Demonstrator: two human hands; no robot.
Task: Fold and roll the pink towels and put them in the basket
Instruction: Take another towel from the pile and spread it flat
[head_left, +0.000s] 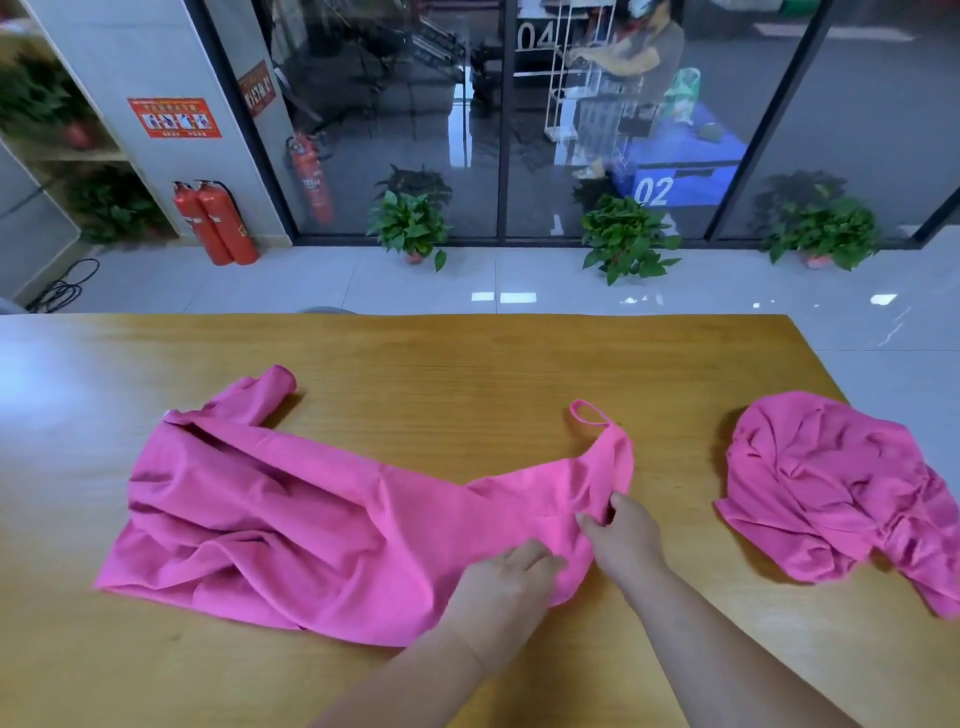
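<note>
Right now the fingers of the right hand pinch the right edge of the pink towel between thumb and fingertips. The left hand sits just beside it on the near edge. Its fingers are bent down onto the cloth, but they are blurry, so I cannot tell if they pinch or only press. The towel lies on the wooden table, right in front of the person. It is long from left to right. Its small loop sits at the far right corner and points away from the person. The far left corner is flipped over, and the middle is full of wrinkles. I think the step is getting the towel flat for the first fold. To do it well, both hands should hold the corners and pull the cloth smooth, then match edge to edge. A second pink towel waits in a crumpled heap at the right, well apart.
</note>
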